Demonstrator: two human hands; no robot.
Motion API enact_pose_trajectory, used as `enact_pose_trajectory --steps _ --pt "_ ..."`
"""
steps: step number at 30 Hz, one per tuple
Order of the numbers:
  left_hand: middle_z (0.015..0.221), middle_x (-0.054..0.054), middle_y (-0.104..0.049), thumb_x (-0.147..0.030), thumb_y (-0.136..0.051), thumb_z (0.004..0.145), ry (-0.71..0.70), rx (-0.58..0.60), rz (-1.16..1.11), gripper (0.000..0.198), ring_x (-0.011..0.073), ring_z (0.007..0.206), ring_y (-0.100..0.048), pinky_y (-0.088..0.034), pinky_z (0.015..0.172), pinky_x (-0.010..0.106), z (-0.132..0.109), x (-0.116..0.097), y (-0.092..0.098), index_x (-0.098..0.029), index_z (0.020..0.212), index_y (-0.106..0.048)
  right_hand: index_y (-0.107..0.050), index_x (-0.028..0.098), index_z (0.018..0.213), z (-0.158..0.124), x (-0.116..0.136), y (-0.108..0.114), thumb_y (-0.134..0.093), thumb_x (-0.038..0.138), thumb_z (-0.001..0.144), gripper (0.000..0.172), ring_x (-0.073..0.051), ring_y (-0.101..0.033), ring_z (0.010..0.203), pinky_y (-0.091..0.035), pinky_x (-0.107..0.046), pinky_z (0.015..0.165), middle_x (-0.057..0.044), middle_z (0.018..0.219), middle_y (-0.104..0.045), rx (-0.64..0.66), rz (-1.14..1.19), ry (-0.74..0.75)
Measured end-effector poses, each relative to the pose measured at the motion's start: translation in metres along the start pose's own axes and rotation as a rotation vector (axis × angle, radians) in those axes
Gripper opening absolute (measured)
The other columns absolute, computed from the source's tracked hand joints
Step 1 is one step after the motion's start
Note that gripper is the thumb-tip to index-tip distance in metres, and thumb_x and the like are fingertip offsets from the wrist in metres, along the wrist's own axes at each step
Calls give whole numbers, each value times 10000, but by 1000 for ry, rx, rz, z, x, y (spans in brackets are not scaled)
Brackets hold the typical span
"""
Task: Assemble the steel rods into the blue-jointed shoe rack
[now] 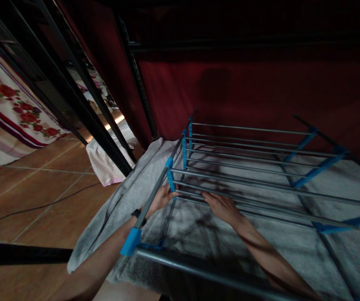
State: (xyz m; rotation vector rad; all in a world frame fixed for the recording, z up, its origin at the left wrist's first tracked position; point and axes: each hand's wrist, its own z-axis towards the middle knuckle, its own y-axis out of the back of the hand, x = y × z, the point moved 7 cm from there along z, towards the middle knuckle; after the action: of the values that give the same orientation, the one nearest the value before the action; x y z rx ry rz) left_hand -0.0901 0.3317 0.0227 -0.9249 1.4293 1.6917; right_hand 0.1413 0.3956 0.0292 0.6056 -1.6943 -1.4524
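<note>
A rack of grey metal rods (245,182) with blue plastic brackets lies across a grey blanket (145,163). My left hand (163,198), with a dark band on the wrist, reaches under the rack's left side pole. Its fingers are closed on a blue bracket (171,180) where the lower rods end. To the right, my right hand (220,205) lies palm down over the lower rods, its fingertips touching them and its fingers stretched out.
Dark red cloth (245,96) hangs behind the rack. Black metal posts (73,108) slant down at the left. Beyond them are a tiled floor (51,209) with a dark cable, a striped cloth (106,161) and a floral curtain (20,104).
</note>
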Motion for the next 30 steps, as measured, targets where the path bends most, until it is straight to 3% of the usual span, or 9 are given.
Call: enact_pose_trajectory --steps 8,14,19,23,26,30 --pt "884 59 -632 -450 -594 854 29 -9 26 248 221 845 -585 -504 800 348 -1 -3 -1 -207 908 -603 -532 296 1393 3 2 5 -346 306 1022 415 -229 -680 1040 -524 -313 819 -36 1259 -688 -33 81 3" --pt "832 56 -667 -530 -643 753 82 -87 68 315 262 835 -617 -538 788 382 5 2 6 -236 861 -613 -571 326 1327 2 5 8 -417 328 1018 345 -197 -667 1021 -522 -312 834 -2 1200 -706 -63 75 -15" --pt "802 39 -680 -745 -676 634 111 -132 103 566 265 826 -645 -549 782 371 16 7 11 -220 841 -627 -441 329 1446 -12 5 7 -391 370 1041 410 -184 -581 1195 -438 -367 1039 -11 1352 -625 -314 -27 -30" --pt "775 37 -686 -869 -692 478 167 -176 86 738 275 822 -658 -560 752 359 16 6 13 -218 821 -637 -509 286 1377 -32 -14 8 -393 454 1031 402 -208 -604 1141 -430 -384 1036 -47 1239 -675 -461 -134 -131" --pt "800 45 -709 -884 -685 468 190 -161 98 759 288 852 -670 -558 776 366 16 8 14 -216 829 -656 -625 251 1167 -44 -38 10 -446 474 1009 326 -217 -643 1031 -468 -376 959 -50 1073 -712 -449 -187 -200" --pt "826 54 -722 -883 -690 459 214 -152 119 767 305 885 -676 -553 795 372 19 21 17 -215 835 -667 -645 226 994 -51 -57 14 -492 483 992 299 -191 -667 914 -487 -314 849 -23 930 -722 -395 -218 -188"
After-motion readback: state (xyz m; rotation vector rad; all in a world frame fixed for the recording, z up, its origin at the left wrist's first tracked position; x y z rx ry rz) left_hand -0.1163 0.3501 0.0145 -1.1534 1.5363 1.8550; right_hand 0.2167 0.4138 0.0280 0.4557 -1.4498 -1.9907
